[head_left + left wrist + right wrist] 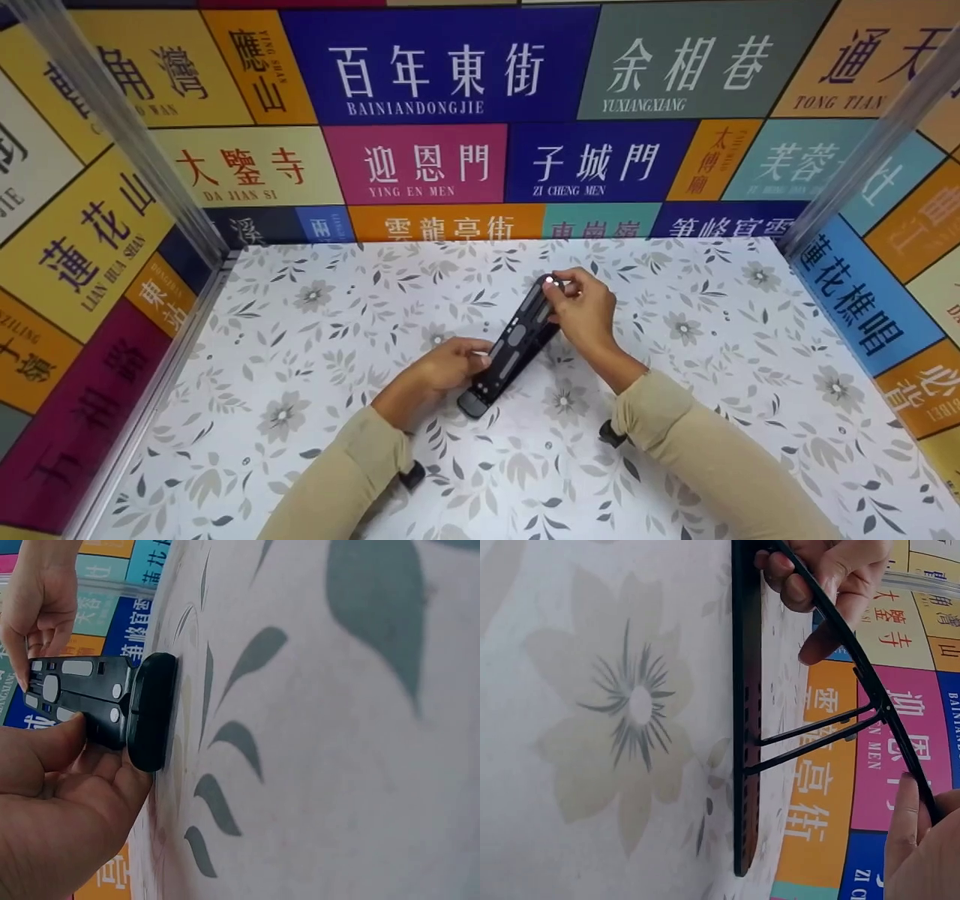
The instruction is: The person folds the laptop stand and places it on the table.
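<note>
Head view: one black folding stand (519, 334), set slantwise on the table (360, 315), between two hands. Left hand (446, 367): clamped on the stand's lower part, near the hinged end; through the left wrist view I see its thumb on the face of the top panel (94, 686) and its fingers at the underside. Right hand (589, 311): thumb and fingers pinched together on the raised far end, so the stand runs from one grip to the other.

Stand, form: long, narrow panel tilted up from a flat base (742, 765); at the low end, a thick, rounded end block (154, 712) against the table. Through the right wrist view I count two thin struts (817, 736) between panel and base, the latter bearing a row of notches (756, 799).

Stand, surface: dark, with grey pads (51, 688), oblong and rounded; metal or plastic, I cannot tell.

Table: white, printed with grey and beige flowers and leaves.

Sleeves (337, 465): two, beige cloth, a small black piece (412, 475) under each cuff.

Walls (442, 67): flat, coloured rectangles bearing Chinese characters and Latin letters.

Posts (150, 142): two, see-through, at the corners.
</note>
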Demonstrator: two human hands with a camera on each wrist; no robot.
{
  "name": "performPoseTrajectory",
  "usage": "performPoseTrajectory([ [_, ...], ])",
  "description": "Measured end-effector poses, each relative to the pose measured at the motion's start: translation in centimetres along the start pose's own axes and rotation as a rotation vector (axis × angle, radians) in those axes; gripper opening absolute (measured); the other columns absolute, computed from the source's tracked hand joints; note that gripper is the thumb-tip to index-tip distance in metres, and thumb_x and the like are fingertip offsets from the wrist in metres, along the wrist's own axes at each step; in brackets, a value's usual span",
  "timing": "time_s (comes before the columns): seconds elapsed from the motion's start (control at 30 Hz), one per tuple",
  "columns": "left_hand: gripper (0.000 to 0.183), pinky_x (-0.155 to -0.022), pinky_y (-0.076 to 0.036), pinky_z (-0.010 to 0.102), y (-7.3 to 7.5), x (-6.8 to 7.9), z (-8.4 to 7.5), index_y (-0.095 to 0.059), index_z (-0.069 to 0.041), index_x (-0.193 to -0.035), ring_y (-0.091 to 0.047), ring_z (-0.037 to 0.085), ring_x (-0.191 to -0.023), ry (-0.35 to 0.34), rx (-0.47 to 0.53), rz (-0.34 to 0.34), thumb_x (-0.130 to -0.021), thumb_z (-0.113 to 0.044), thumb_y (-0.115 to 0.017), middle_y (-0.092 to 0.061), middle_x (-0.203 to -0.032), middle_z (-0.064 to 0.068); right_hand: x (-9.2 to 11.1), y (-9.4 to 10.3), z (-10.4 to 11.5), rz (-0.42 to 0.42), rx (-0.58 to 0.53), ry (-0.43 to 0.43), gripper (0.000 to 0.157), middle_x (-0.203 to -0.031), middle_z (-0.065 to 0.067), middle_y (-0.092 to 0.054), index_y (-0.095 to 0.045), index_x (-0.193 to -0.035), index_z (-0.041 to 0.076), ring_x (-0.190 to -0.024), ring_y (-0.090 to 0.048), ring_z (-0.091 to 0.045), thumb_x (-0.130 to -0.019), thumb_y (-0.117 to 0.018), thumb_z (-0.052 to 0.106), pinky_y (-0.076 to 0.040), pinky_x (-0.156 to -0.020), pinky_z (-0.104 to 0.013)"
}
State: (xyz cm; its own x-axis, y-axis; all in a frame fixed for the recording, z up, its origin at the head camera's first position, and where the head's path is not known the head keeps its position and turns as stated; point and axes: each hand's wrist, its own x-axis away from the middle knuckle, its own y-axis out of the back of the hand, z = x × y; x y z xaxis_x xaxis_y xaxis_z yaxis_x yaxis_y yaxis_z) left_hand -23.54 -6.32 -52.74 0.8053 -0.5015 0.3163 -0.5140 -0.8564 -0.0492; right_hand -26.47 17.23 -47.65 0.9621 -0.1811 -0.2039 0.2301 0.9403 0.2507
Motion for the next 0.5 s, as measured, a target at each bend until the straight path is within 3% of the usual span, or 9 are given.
performPoseTrajectory([
  [0.13, 0.038, -0.083, -0.061, 0.033, -0.2, 0.3, 0.0, -0.064, -0.003, -0.136, -0.07, 0.016, -0.09, 0.009, -0.011, -0.063, -0.099, 0.001, -0.055, -0.074, -0.103, 0.008, -0.3, 0.5, -0.9, 0.069, -0.09, -0.055, 0.026, -0.086, -0.007, -0.063, -0.073, -0.114, 0.007, -0.074, -0.07, -0.016, -0.097, -0.072, 0.025, -0.065, -0.067, -0.038],
  [0.2, 0.037, -0.082, -0.061, 0.033, -0.4, 0.7, 0.0, -0.063, -0.002, -0.137, -0.07, 0.016, -0.09, -0.025, -0.081, -0.114, -0.1, -0.002, -0.057, -0.073, -0.106, 0.01, -0.7, 0.8, -1.3, 0.107, -0.128, -0.078, 0.031, -0.091, -0.009, -0.068, -0.071, -0.117, 0.005, -0.081, -0.071, -0.02, -0.102, -0.064, 0.031, -0.065, -0.073, -0.039],
  [0.3, 0.037, -0.081, -0.06, 0.034, -1.1, 1.8, -0.2, -0.063, 0.0, -0.135, -0.07, 0.017, -0.089, -0.126, -0.336, -0.215, -0.101, -0.012, -0.061, -0.074, -0.104, 0.011, -1.3, 1.6, -2.2, 0.151, -0.078, -0.039, 0.04, -0.1, -0.013, -0.072, -0.067, -0.125, 0.005, -0.091, -0.072, -0.027, -0.109, -0.048, 0.036, -0.063, -0.082, -0.044],
  [0.37, 0.041, -0.084, -0.059, 0.037, -1.7, 2.8, -0.3, -0.062, 0.002, -0.135, -0.07, 0.021, -0.091, -0.186, -0.569, -0.284, -0.1, -0.019, -0.064, -0.074, -0.103, 0.013, -1.9, 2.3, -3.0, 0.177, 0.047, 0.045, 0.041, -0.105, -0.015, -0.073, -0.064, -0.131, 0.006, -0.095, -0.073, -0.032, -0.111, -0.042, 0.034, -0.062, -0.085, -0.047],
  [0.43, 0.048, -0.089, -0.057, 0.045, -2.4, 3.9, -0.6, -0.059, 0.001, -0.138, -0.067, 0.029, -0.1, -0.183, -0.787, -0.336, -0.099, -0.027, -0.066, -0.071, -0.109, 0.015, -2.4, 2.9, -3.9, 0.231, 0.213, 0.145, 0.037, -0.113, -0.015, -0.073, -0.06, -0.137, 0.009, -0.104, -0.072, -0.034, -0.11, -0.045, 0.029, -0.06, -0.091, -0.05],
  [0.5, 0.059, -0.094, -0.054, 0.055, -3.1, 5.0, -0.8, -0.054, -0.002, -0.144, -0.061, 0.037, -0.115, -0.112, -0.927, -0.345, -0.097, -0.034, -0.068, -0.066, -0.122, 0.019, -3.0, 3.5, -4.7, 0.323, 0.375, 0.23, 0.035, -0.122, -0.013, -0.072, -0.061, -0.138, 0.012, -0.115, -0.069, -0.034, -0.107, -0.052, 0.025, -0.056, -0.098, -0.051],
])
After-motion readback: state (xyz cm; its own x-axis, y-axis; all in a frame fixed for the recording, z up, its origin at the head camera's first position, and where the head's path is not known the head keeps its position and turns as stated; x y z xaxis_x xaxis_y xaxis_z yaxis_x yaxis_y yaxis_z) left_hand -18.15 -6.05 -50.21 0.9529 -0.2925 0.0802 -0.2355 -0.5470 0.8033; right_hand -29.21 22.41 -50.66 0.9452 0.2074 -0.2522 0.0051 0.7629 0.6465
